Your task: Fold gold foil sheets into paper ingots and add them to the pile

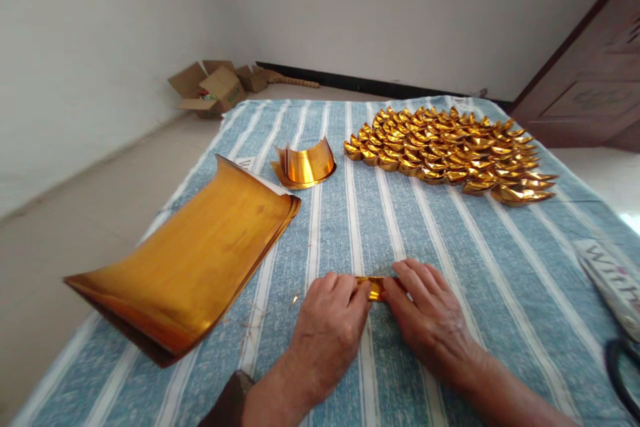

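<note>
I see a narrow, shiny gold foil strip lying crosswise, left hand pinching one end, right hand the other, neither nearer.

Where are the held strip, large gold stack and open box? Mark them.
Held strip (377, 289), head view: exposed middle.
Large gold stack (195, 247), head view: top sheet.
Open box (229, 93), head view: outer wall.

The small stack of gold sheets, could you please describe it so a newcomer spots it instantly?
On the striped tablecloth, look between the large gold stack, left, and the folded gold pieces, right. There sits the small stack, curving upward, far smaller than the large gold stack and not folded into boat shapes.
</note>
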The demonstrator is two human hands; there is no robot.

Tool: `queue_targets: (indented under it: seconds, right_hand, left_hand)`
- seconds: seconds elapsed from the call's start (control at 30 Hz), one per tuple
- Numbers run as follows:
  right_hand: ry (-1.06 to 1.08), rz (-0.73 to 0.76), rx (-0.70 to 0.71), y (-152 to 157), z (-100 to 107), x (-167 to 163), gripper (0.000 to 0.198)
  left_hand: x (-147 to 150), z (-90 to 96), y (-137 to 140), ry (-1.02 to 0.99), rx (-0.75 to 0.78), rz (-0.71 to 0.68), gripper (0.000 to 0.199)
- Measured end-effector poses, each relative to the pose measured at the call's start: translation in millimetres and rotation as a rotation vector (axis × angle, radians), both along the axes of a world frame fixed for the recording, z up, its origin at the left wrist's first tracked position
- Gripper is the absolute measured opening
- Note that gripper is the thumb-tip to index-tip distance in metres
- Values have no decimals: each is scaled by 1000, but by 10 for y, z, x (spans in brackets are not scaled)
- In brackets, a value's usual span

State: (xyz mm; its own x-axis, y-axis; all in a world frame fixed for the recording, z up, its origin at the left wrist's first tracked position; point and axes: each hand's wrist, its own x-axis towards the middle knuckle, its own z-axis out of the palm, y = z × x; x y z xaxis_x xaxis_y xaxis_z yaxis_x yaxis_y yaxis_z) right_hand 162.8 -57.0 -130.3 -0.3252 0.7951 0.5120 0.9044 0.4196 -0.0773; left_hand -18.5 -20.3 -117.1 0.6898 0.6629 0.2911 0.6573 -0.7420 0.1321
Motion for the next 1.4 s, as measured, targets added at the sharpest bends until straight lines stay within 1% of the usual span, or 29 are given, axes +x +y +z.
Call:
queue_targets:
  seconds: [0.13,0.27,0.37,0.5,0.67,0.77,0.87,0.97,1.07,1.3,1.4]
  right_hand:
    - [7,68,-10,12,14,-26,33]
    - [14,110,-24,18,11,-60,37]
    - [4,119,-37,13,3,-75,34]
    - [-54,93,-44,-23,-19,-92,31]
    - [-137,83,-88,-92,-39,-132,18]
    - [-141,62,-113,-129,-42,-139,24]
    - [-107,44,-131,-159,-39,-123,38]
    - [-103,57,-139,-187,-21,-96,53]
    - [-96,82,-178,-204,5,-75,62]
    - [-46,118,-220,-200,-27,-58,61]
    - [-15,120,-216,-201,-57,-57,59]
  left_hand:
    - [4,-1,0,16,-22,8,15]
    - [18,-1,-1,23,-16,16,16]
    - [23,6,-10,35,-15,13,17]
    - [10,14,-33,58,-20,18,17]
    - [5,26,-47,90,-43,18,19]
    - [16,47,-49,112,-49,25,19]
    - [23,78,-59,145,-49,30,18]
    - [26,104,-74,166,-40,32,18]
    - [29,113,-81,173,-35,37,16]
    - [21,91,-83,158,-49,49,16]
    - [33,101,-68,132,-78,98,16]
